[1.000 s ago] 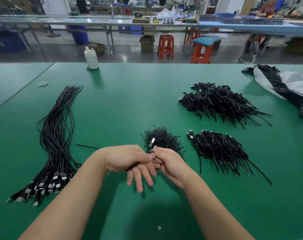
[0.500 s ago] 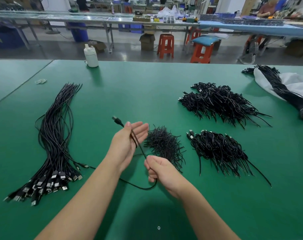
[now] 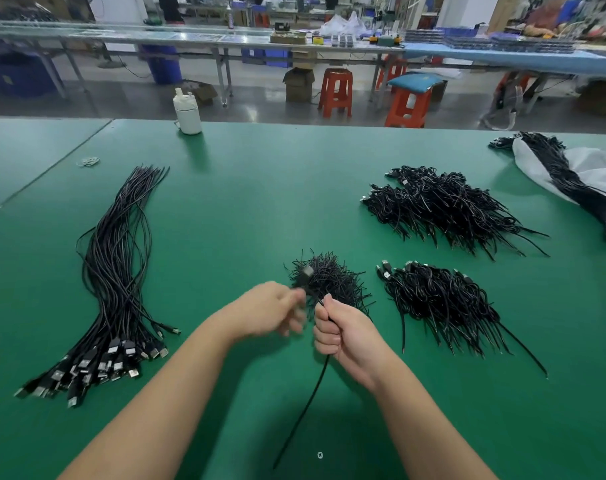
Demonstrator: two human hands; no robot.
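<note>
Right hand (image 3: 343,336) is fisted around the thin black USB cable (image 3: 308,403), near-centre over the green table mat (image 3: 246,209); left hand (image 3: 268,311) is too blurred to tell its grip. Its plug end (image 3: 308,271) hovers right by the bristly heap of short black ties (image 3: 332,282), so it could easily snag some.

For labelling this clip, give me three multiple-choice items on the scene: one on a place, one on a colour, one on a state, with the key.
1. Where does the white bottle stand? A) on the floor B) at the far edge of the table C) on a stool
2. What colour is the table top? A) grey B) red C) green
3. What does the right hand do? A) grips the black cable B) lies flat C) hangs empty
Key: 1 B, it stands by the far edge; 2 C, the surface is green; 3 A, its fingers curl round the cable.
</note>
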